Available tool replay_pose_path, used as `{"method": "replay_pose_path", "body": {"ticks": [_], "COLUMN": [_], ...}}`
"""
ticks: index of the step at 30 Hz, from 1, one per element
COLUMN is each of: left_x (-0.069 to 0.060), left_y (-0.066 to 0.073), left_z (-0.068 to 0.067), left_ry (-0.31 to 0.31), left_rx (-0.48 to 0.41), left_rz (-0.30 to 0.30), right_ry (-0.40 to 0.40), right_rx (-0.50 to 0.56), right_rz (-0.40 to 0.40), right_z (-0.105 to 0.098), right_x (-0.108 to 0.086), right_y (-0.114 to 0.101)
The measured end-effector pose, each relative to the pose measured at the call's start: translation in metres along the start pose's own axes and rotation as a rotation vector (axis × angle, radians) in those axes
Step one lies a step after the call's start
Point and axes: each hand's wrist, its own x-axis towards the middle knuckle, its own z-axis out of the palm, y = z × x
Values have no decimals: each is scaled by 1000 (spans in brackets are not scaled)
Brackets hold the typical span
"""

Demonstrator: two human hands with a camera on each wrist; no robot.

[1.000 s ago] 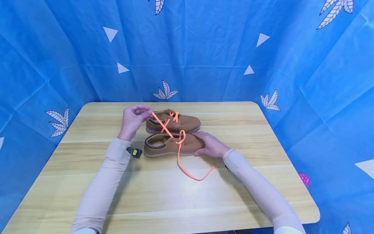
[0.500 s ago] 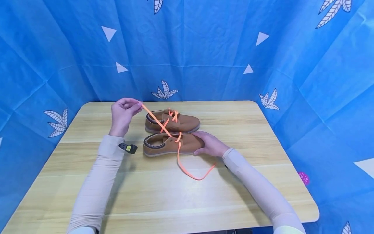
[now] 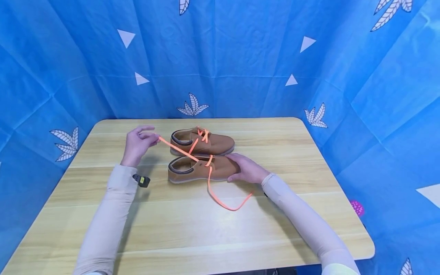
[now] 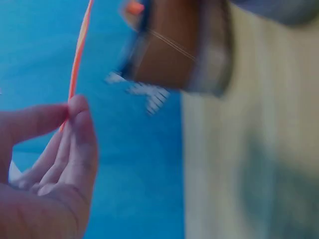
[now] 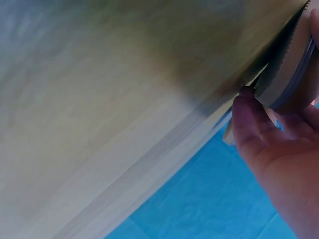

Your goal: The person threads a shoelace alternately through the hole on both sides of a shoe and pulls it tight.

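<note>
My left hand [image 3: 138, 144] pinches an orange lace [image 3: 178, 149] between thumb and forefinger, left of the shoes; the lace runs taut to the near brown shoe [image 3: 196, 175]. In the left wrist view, thumb and fingertips of the left hand [image 4: 60, 164] meet on the lace [image 4: 79, 55]. My right hand [image 3: 250, 170] grips the toe of the near shoe. The right wrist view has the right hand [image 5: 279, 144] around the toe and its sole [image 5: 284, 69]. The lace's other end curves over the table in front of the shoe.
A second brown shoe [image 3: 218, 144] with orange laces lies just behind the near one, toe also to the right. Both are on a wooden table [image 3: 192, 236]. Blue patterned cloth [image 3: 240, 57] hangs behind the table and at its sides.
My left hand has moved left with the lace, rising and then lowering, and the loop on the near shoe has shrunk. The right hand keeps its grip on the toe.
</note>
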Motion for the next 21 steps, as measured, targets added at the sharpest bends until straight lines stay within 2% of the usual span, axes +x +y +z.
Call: {"method": "replay_pose_path", "body": {"ticks": [3,6,8,10,13,16,18,21], "left_x": [2,1,0,-2,-4,-6,-8,-12], "left_y": [-23,-39,-47,-52,-54,-51,-48,-41], "left_z": [-9,-11,-9,-6,-2,1,2,5], "left_ry": [-60,-142,-213,-274,-324,-311,-293,-260], "left_rx": [220,453,564,648,739,823,835,815], "left_rz": [-33,-49,-52,-63,-64,-26,13,54], "right_ry": [17,90,132,133,46,-65,-109,-119], "right_rx": [20,45,51,23,-51,-151,-215,-277], "right_rz": [5,-13,-42,-71,-105,-131,-140,-136], "right_z": [-2,-7,-10,-10,-3,8,15,26], "right_x": [-5,-12,-19,-25,-36,-46,-51,-56], "right_y": [-1,-7,-16,-28,-49,-68,-76,-80]}}
